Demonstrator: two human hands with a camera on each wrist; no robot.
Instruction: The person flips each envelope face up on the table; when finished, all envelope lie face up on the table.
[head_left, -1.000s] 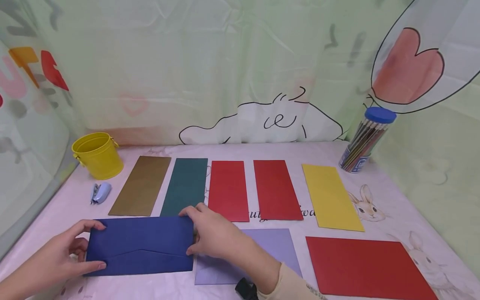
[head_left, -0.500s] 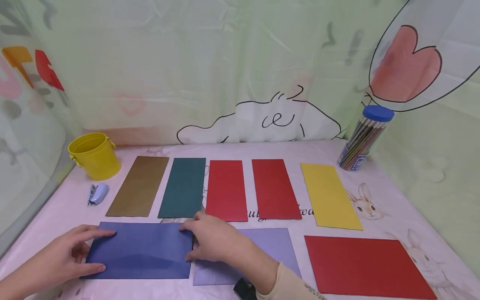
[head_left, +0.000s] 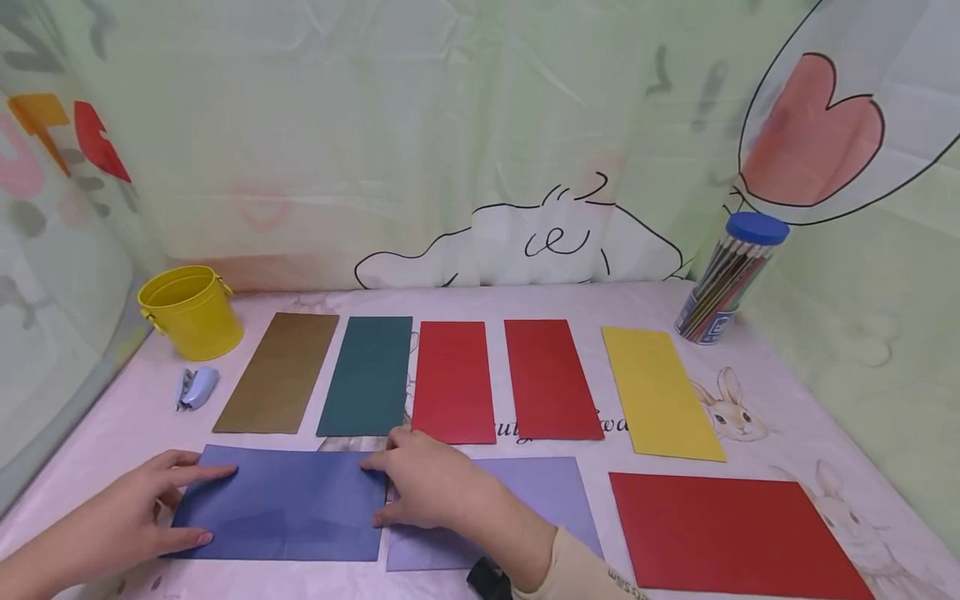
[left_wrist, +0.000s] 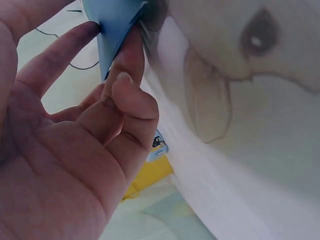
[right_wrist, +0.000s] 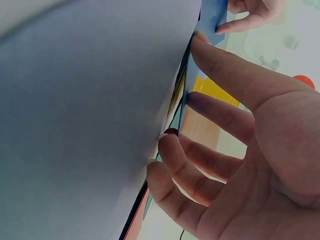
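A blue envelope (head_left: 292,504) lies lengthwise between my two hands at the front left, tilted slightly, its right end beside a lilac envelope (head_left: 540,492). My left hand (head_left: 127,517) grips its left end, thumb and index finger on the upper face. In the left wrist view, other fingers (left_wrist: 132,100) curl under the corner of the blue envelope (left_wrist: 115,30). My right hand (head_left: 431,483) pinches the right end; the right wrist view has its thumb (right_wrist: 225,65) on the face and fingertips behind the edge. My right forearm covers part of the lilac envelope.
Behind stand in a row flat brown (head_left: 277,375), green (head_left: 367,375), red (head_left: 453,383), red (head_left: 553,379) and yellow (head_left: 663,392) envelopes. A larger red one (head_left: 738,533) lies front right. Yellow bucket (head_left: 191,317), small stapler (head_left: 197,389) at left; pencil tub (head_left: 731,279) back right.
The blue envelope has come down and tilted flatter, its face now looking lighter and its flap line fainter. My left index finger reaches further onto it. The other envelopes stay put.
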